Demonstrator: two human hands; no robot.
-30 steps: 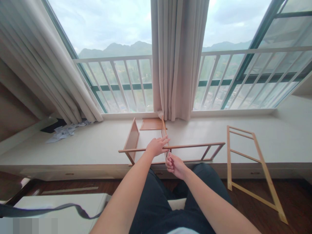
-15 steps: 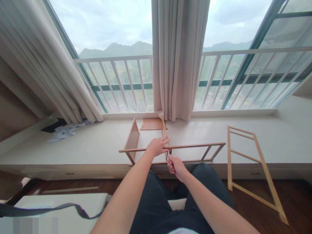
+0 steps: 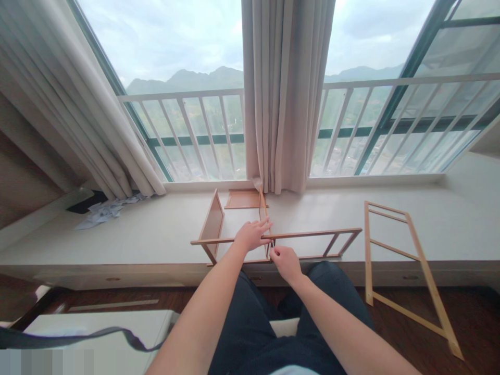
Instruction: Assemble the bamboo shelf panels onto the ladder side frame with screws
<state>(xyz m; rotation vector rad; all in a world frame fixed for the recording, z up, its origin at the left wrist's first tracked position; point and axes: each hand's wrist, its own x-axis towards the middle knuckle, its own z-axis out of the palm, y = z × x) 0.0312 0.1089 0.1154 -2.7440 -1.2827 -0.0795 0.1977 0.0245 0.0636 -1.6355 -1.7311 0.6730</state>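
Note:
My left hand (image 3: 252, 235) holds the brown wooden shelf frame (image 3: 316, 234) where its long upper rail meets a crosswise panel (image 3: 263, 208). Its fingers reach over the panel's edge, with the thumb by the rail. Close beside it, my right hand (image 3: 287, 264) is closed on a thin, light metal tool (image 3: 273, 243), which looks like a hex key. The tool's tip is at the joint under the rail; the fastener itself is too small to see. Another upright panel (image 3: 213, 221) is joined at the frame's left end, and the frame stands on the white window ledge (image 3: 304, 208).
A loose wooden panel (image 3: 244, 198) lies behind the frame. To the right, a lighter ladder-like wooden frame (image 3: 414, 255) leans against the ledge from the floor. Papers (image 3: 103, 211) lie by the left curtain (image 3: 97, 104). A white surface with a dark strap (image 3: 113, 329) is at lower left.
My right hand has turned at the wrist, its back now more upward, and has shifted slightly right with the thin tool tilted. My left hand and the frame have stayed put.

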